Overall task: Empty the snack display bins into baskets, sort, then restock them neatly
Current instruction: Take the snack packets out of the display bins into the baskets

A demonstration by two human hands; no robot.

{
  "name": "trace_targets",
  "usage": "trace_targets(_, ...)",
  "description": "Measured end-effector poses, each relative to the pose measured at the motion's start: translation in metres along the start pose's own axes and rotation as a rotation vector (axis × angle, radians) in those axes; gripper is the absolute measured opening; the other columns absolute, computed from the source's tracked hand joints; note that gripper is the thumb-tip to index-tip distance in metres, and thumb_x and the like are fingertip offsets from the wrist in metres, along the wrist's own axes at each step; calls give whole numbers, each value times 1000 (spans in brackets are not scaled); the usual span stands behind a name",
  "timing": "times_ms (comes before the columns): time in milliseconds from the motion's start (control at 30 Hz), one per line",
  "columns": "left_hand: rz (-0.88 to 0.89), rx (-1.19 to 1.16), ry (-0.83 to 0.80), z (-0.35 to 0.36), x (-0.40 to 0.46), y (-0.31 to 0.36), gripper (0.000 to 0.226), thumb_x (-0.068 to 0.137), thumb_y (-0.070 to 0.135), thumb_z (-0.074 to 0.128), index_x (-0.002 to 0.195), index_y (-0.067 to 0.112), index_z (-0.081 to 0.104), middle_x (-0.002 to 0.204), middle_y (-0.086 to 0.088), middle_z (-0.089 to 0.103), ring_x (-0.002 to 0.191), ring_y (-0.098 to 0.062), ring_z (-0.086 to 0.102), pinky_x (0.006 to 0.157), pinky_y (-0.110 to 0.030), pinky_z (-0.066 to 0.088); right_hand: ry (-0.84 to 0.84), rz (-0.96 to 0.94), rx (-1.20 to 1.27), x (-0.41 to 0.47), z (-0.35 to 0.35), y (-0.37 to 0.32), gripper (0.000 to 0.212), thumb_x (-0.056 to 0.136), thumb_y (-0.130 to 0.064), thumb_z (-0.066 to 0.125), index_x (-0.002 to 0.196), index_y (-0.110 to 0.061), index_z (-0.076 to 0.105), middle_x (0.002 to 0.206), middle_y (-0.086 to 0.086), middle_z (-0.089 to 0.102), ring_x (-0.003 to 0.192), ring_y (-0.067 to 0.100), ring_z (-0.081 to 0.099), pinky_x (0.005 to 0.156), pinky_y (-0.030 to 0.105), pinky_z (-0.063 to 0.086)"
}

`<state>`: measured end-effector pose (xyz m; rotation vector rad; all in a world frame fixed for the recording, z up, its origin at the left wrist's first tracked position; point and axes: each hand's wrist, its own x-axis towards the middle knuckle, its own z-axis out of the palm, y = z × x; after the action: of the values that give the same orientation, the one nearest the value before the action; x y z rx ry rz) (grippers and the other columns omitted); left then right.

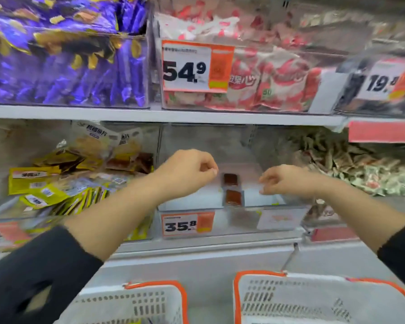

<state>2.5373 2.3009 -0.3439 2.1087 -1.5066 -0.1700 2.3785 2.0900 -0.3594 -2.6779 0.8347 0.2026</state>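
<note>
Brown packets (231, 188), two, remain in middle bin (243, 220); left hand (189, 171) and right hand (283, 181) loosely curled, holding nothing. Emptying step, judged; next: pinch both.

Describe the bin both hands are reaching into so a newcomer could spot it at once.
On the lower shelf, find the clear middle bin with the 35.8 price tag on its front, between the yellow packets and the pale green-and-red wrappers. Unlike its full neighbours, it holds only two small brown packets on a white floor.
</note>
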Motion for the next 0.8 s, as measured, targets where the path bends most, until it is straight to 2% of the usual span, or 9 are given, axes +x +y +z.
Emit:
trace_targets(100,-82,163,-187,29,46,-9,31,94,31,57,120,16,63,119,-3,65,113,-22,58,93,-29,45,-243,58,-99,28,14,18,53,87,-31,69,136,-17,50,122,2,60,104,18,59,87,25,46)
trace_targets(200,-168,250,-496,62,85,-22,74,88,44,65,148,13,33,151,-6,38,135,-25,40,108,-34,36,-426,133,-162,52,25,28,62,89,-21,65,145,-21,37,143,7,43,113,26,56,92,33,51)
trace_targets(333,-186,231,-692,102,131,-30,117,74,58,74,156,17,2,163,1,8,148,-21,14,120,-39,19,-461,94,-519,67,38,28,55,96,-28,49,147,-13,34,151,8,36,131,28,45,107,39,41)
trace_targets(467,-171,169,-497,135,161,-41,100,83,70,54,156,24,4,163,0,-1,149,-25,8,120,-42,16,-390,63,-538,63,46,20,44,98,-23,46,137,-5,40,138,17,48,124,31,49,95,32,42)
trace_targets(533,-194,208,-500,143,163,-43,92,89,69,44,155,20,2,163,-2,-2,150,-25,6,121,-42,13,-360,48,-503,61,48,20,40,98,-20,46,134,-5,39,135,17,49,120,31,51,84,30,40)
trace_targets(633,-183,208,-598,139,154,-36,75,95,59,42,152,12,26,157,-8,28,140,-23,31,113,-32,28,-346,-43,-347,64,51,19,37,95,-20,53,131,-14,46,126,8,54,112,25,52,72,23,35)
trace_targets(700,-214,126,-686,128,150,-35,47,100,48,41,121,8,57,126,-15,54,106,-24,52,89,-27,41,-355,-79,-214,66,55,15,38,93,-17,56,130,-19,49,111,1,52,96,20,50,59,17,35)
trace_targets(733,-223,99,-725,123,147,-36,37,99,45,45,105,12,60,118,-15,58,97,-23,54,85,-27,43,-354,-87,-170,66,56,12,40,92,-17,57,130,-21,49,107,-3,50,90,17,48,55,13,34)
trace_targets(800,-260,74,-772,112,138,-39,28,90,42,57,105,18,60,126,-9,57,111,-23,56,98,-35,46,-369,-96,-116,66,56,5,44,91,-19,59,133,-24,48,104,-6,49,81,14,48,56,12,34)
